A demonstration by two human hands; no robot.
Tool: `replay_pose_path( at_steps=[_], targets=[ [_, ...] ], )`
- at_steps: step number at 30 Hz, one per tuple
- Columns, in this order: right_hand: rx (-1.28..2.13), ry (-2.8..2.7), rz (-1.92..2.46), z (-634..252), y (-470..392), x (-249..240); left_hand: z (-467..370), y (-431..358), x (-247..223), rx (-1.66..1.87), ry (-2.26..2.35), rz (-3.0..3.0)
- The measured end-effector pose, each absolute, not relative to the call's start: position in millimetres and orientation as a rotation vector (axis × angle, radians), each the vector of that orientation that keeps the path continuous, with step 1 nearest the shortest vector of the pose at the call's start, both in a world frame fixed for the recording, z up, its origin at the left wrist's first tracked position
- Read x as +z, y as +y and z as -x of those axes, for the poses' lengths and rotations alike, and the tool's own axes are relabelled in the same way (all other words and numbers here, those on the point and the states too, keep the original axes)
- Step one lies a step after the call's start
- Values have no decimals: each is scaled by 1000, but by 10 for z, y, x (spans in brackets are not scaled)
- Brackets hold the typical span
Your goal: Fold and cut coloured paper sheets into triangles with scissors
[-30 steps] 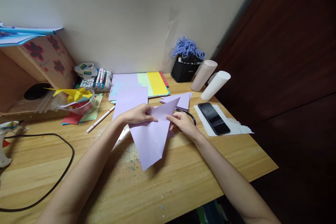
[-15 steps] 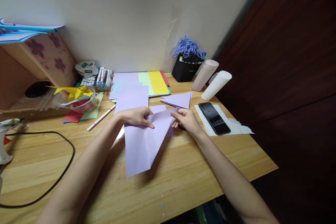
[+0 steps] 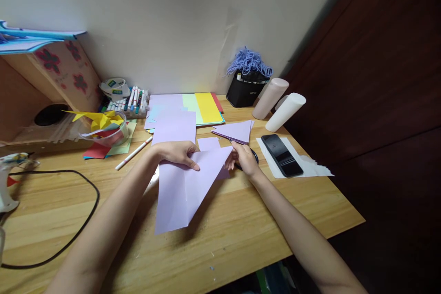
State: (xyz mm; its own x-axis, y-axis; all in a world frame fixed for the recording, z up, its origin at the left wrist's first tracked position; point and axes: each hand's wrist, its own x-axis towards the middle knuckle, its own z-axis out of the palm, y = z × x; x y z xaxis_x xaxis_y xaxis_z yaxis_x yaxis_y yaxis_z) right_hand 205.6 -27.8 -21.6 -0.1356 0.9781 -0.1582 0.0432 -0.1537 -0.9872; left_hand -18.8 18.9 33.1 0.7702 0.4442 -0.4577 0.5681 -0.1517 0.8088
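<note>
Lilac sheet, visibly creased, is held at a slant above the tabletop, between both hands; a shadow lies beneath its near edge. Left hand: closed on the far left part, thumb flat on the upper face, fingers mostly hidden. Right hand: thumb and fingers pinch the pointed far right corner. Judged step: handling and positioning the paper around its crease, which runs towards the near edge. Any further shaping would likely call for a steady left hold, the right corner guided without twisting, and edges checked before pressure is put on a fold; a loose hold could let the crease wander. Folded lilac pieces lie just beyond the right hand; a dark looped handle, probably of scissors, shows beside it, partly hidden. Phone rests further right on white paper; capped marker lies left of the sheet.
</note>
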Motion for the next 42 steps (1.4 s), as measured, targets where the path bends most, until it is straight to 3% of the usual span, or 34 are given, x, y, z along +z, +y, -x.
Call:
replay_pose_path(
  at_steps=[11, 17, 27, 36, 42],
  targets=[
    [1621, -1393, 1213, -1970, -356, -171, 136, 215, 286, -2, 869, -1856],
    [1595, -1477, 1307, -1871, -397, -141, -260, 43, 234, 600, 920, -1946],
    [1585, -1385, 1319, -1779, -463, -142, -134, 204, 195, 1102, 1360, -1608],
    [1571, -1450, 1386, -1888, -418, -122, 237, 432, 259, 1240, 1424, -1398],
    [1689, -1532, 1416, -2026, -395, -174, 501, 483, 222, 845, 1438, -1636]
  ],
)
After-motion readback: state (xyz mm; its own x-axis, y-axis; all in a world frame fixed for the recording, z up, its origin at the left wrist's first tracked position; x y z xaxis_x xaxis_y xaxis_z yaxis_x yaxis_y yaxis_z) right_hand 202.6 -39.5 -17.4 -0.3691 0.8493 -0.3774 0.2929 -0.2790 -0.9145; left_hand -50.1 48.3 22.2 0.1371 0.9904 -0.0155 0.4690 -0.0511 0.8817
